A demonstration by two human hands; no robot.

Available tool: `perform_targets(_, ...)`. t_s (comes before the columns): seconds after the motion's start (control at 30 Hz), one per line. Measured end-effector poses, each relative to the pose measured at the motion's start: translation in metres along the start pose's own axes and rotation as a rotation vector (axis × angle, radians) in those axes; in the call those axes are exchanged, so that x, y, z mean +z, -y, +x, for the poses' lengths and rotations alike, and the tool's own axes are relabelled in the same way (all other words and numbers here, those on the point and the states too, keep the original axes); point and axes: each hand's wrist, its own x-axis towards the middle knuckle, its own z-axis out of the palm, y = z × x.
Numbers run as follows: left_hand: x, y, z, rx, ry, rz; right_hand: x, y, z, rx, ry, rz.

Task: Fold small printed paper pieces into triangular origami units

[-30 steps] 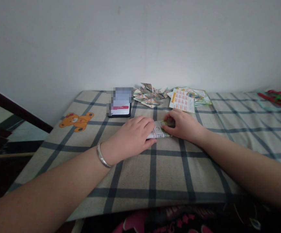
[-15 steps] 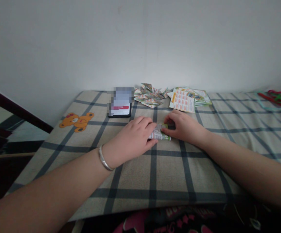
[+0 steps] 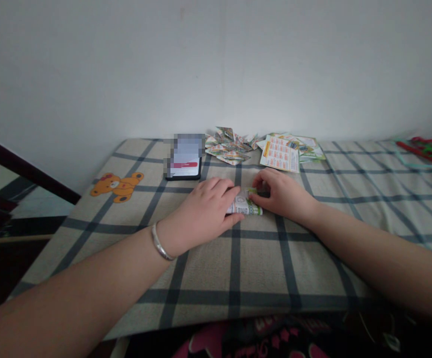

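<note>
On checked worktop, folded printed paper lies btwn L hand & R hand: L hand grips its L end, fingers over top; R hand, fingers curled, pinches R end. Phone & origami-like pile behind.

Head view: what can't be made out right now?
All in the head view:
- Paper: left part hidden under the left hand; the right thumb covers a bit near its right end.
- Left hand's hold, pinching or only pressing: its own fingers hide the underside.
- Phone: pixelation masks much of the screen.
- Cards: print too small to read.
- Red-green bundle: cut off by the right edge.
</note>
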Motion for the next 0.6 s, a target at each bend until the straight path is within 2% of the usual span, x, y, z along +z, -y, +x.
perform_targets(0.1,-0.0010,-0.0004,0.0007,-0.002,-0.005,-0.003,-0.0026,0.0032,-0.0009,-0.002,0.009,-0.055)
perform_targets(0.33,-0.0002,-0.0011,0.0010,-0.147,-0.053,0.072,-0.0058,0.0065,-0.0019,0.020,0.056,-0.113)
perform_targets(0.6,0.0027,0.0034,-0.0012,-0.138,-0.095,0.043,-0.0046,0.0029,0.0005,0.021,0.065,-0.048)
